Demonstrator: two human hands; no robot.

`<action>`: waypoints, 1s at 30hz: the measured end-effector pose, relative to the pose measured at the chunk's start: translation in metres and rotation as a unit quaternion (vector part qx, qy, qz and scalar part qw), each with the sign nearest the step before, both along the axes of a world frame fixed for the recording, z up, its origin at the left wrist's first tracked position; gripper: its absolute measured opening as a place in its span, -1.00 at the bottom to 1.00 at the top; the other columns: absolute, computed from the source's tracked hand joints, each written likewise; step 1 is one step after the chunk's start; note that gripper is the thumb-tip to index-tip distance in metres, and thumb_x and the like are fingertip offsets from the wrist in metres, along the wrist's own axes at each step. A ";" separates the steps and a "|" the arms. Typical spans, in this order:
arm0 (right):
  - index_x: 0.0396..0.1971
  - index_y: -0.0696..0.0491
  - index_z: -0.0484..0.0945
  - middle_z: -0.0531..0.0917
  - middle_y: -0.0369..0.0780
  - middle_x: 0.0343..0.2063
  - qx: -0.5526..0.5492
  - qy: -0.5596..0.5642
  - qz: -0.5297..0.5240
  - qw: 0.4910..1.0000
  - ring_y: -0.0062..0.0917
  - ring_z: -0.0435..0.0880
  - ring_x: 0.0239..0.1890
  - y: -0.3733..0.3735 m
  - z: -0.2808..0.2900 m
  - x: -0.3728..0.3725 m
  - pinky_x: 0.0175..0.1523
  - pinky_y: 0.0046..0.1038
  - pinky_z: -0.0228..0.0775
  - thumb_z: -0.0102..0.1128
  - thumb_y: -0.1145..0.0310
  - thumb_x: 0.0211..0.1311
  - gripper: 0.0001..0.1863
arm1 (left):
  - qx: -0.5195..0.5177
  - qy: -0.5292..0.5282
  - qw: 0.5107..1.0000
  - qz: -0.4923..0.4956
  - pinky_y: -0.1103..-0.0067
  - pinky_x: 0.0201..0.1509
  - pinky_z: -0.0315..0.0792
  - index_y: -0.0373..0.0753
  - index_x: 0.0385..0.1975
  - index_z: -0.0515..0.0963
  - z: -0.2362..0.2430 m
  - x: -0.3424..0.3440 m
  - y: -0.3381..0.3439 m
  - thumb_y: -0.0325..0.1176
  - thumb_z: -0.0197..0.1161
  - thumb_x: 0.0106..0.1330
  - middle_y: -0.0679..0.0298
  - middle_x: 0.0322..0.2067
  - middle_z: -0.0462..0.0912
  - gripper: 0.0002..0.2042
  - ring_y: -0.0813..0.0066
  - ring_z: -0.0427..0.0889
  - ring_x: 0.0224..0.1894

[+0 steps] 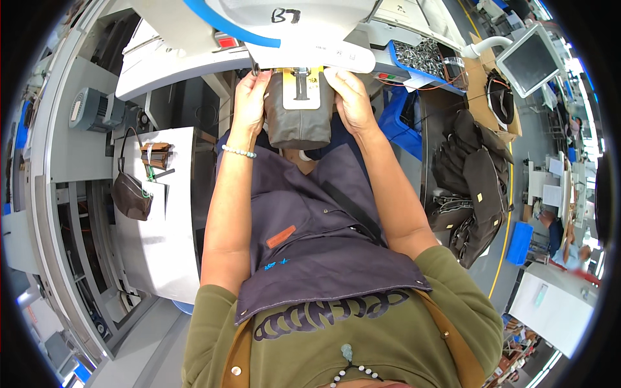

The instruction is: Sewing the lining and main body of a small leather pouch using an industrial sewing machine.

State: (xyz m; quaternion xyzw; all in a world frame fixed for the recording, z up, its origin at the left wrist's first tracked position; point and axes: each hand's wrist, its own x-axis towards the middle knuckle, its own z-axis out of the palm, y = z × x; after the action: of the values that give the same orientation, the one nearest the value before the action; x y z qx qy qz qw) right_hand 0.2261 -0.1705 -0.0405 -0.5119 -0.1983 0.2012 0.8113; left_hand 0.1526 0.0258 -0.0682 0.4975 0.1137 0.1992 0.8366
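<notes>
A dark grey leather bag body (297, 130) with a vertical seam hangs under the front of a white machine head (291, 35). My left hand (251, 97) grips its left upper edge, thumb toward the machine. On the opposite edge my right hand (350, 97) is closed, fingers bent over the top. Between my hands, against the bag's upper part, lies a yellow and pale plate (302, 98) with a dark slot-like shape in its middle. The machine head hides the bag's top edge and whatever part of the machine meets it.
A blue tray of small metal parts (417, 58) stands on the right of the machine table. Dark bags (479, 187) are piled at my right. A small brown bag (132, 196) lies on the white table (171, 258) at my left. A monitor (530, 61) stands far right.
</notes>
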 end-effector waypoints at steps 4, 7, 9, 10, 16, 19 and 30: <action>0.15 0.25 0.58 0.67 -0.25 0.05 0.028 0.010 0.015 0.999 -0.62 0.56 0.12 0.000 0.002 -0.003 0.28 -0.53 0.29 0.14 0.40 0.48 -0.65 | -0.023 -0.049 0.998 -0.016 0.62 0.09 0.47 -0.29 -0.01 0.64 -0.009 0.000 0.001 -0.25 0.23 0.53 0.34 -0.07 0.72 -0.75 0.65 0.62 -0.06; 0.16 0.25 0.57 0.67 -0.24 0.07 0.018 0.008 0.016 1.000 -0.62 0.55 0.13 0.000 0.004 -0.003 0.29 -0.53 0.29 0.13 0.40 0.48 -0.64 | -0.033 -0.046 0.998 -0.034 0.61 0.09 0.47 -0.30 -0.01 0.64 -0.012 0.001 0.002 -0.24 0.24 0.52 0.33 -0.06 0.72 -0.74 0.64 0.63 -0.07; 0.16 0.24 0.57 0.67 -0.24 0.07 0.001 0.020 -0.003 1.000 -0.61 0.56 0.13 0.000 0.004 -0.003 0.30 -0.53 0.28 0.14 0.40 0.48 -0.64 | -0.037 -0.054 0.997 -0.038 0.61 0.08 0.48 -0.30 -0.02 0.64 -0.015 0.002 0.002 -0.24 0.24 0.52 0.33 -0.07 0.72 -0.74 0.64 0.63 -0.07; 0.16 0.24 0.57 0.66 -0.24 0.07 0.025 0.006 0.017 1.000 -0.61 0.56 0.13 0.000 0.003 -0.002 0.30 -0.52 0.28 0.14 0.40 0.48 -0.64 | -0.037 -0.055 0.997 -0.033 0.62 0.08 0.47 -0.29 -0.03 0.64 -0.015 0.002 0.002 -0.23 0.25 0.51 0.33 -0.07 0.72 -0.75 0.64 0.63 -0.07; 0.17 0.24 0.57 0.67 -0.23 0.07 0.009 0.005 0.005 1.000 -0.59 0.56 0.13 0.001 -0.002 0.000 0.31 -0.51 0.28 0.13 0.39 0.49 -0.64 | -0.045 -0.050 0.997 -0.029 0.62 0.08 0.47 -0.27 -0.05 0.65 -0.014 0.002 0.001 -0.22 0.25 0.51 0.35 -0.09 0.72 -0.75 0.67 0.61 -0.08; 0.17 0.24 0.57 0.67 -0.24 0.07 0.005 0.011 0.003 1.000 -0.60 0.56 0.13 0.000 -0.002 0.001 0.31 -0.51 0.28 0.13 0.39 0.49 -0.64 | -0.051 -0.047 0.997 -0.030 0.62 0.08 0.46 -0.26 -0.04 0.65 -0.012 0.001 -0.002 -0.22 0.26 0.51 0.36 -0.09 0.72 -0.75 0.68 0.60 -0.09; 0.15 0.16 0.59 0.69 -0.23 0.02 -0.142 0.112 -0.031 0.983 -0.56 0.57 0.11 -0.005 -0.059 -0.002 0.26 -0.41 0.30 -0.04 0.14 0.56 -0.56 | -0.028 0.153 0.987 0.027 0.54 0.31 0.35 -0.34 0.14 0.53 -0.036 -0.030 -0.025 0.10 -0.04 0.61 0.27 0.12 0.59 -0.45 0.51 0.53 0.14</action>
State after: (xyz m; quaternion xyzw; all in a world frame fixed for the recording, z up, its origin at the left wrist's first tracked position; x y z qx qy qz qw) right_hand 0.2246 -0.1755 -0.0994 -0.6019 -0.0597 0.2576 0.7535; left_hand 0.1230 0.0013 -0.1045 0.4950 0.2591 0.1399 0.8175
